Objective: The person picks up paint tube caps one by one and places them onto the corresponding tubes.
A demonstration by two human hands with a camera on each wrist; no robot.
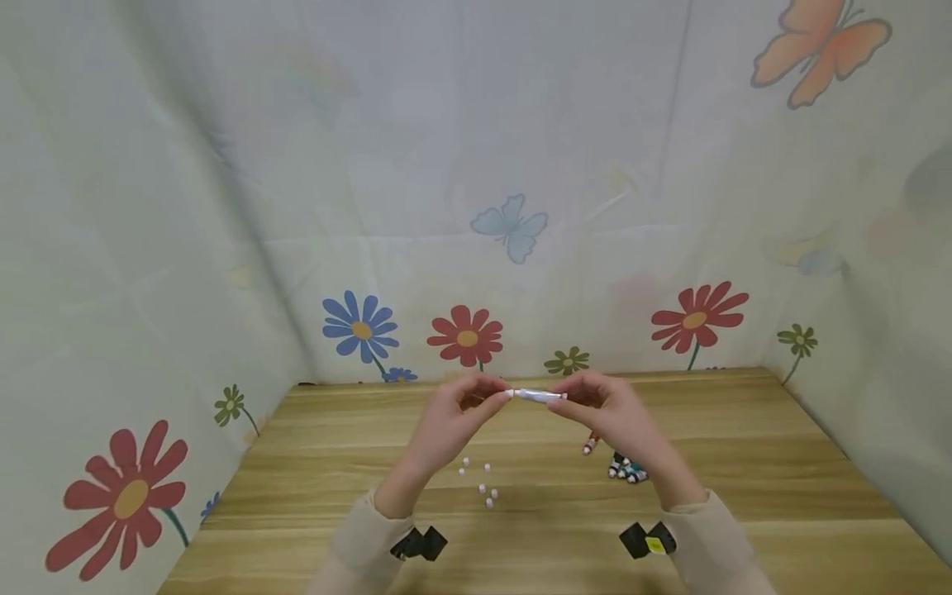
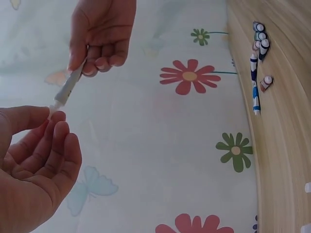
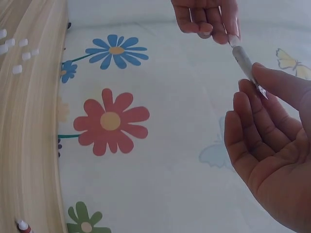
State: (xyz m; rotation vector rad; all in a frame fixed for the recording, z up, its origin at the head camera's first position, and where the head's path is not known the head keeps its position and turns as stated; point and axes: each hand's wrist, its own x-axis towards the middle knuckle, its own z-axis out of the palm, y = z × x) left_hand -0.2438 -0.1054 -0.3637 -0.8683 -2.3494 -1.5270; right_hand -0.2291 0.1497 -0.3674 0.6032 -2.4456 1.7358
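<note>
You have one small tube (image 1: 540,396) up in the air, off the table (image 1: 335,463), held between both hands. Your right hand (image 1: 606,409) pinches its flat end with the thumb and fingers. Your left hand (image 1: 455,419) pinches the white cap (image 1: 509,394) at the other end. So your hands are near each other, with the tube like a little bridge between them. I can't tell if the cap is on tight, loose or just off, because your fingers cover most of it.

Some of the work looks done. A few small white bits (image 1: 482,489) lie spread on the table, nearer your left arm. They look like caps that came off other tubes.

More tubes lie over by your right arm. There is a red tube (image 1: 591,445), and near it a pile (image 1: 628,469) of dark and green ones. The left wrist view also shows a blue tube (image 2: 256,99) there. Many have white tips, but they are too small for me to say which have caps and which don't, so I can't count how many are left. The one in your hands looks about halfway through its turn, I'd guess.
</note>
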